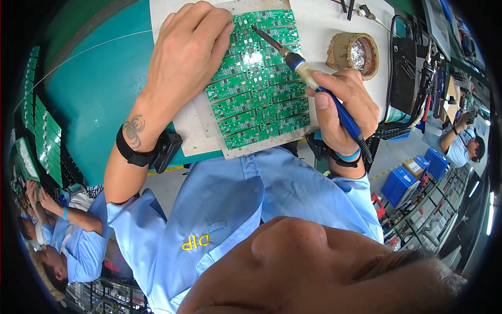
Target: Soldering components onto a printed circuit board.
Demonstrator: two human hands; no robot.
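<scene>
A panel of green circuit boards [261, 99], joined in rows and dotted with small parts, lies before me on pale sheets. My right hand [348, 104] is closed round the blue handle of a soldering iron [342, 112]. The iron's dark tip points up and left, at the panel's far end; whether it touches cannot be told. My left hand [193, 47] rests over the panel's left edge with fingers bent together. A thin solder wire [120, 37] runs from the left into that hand, and its end is hidden by the fingers.
A round brown pot [340, 49] with silvery bits inside stands right of the panel. Beyond it are a black rack [403, 68] and cables. More green boards [48, 138] stand at the far left. Co-workers sit at left [78, 240] and right [460, 144], near blue bins [400, 183].
</scene>
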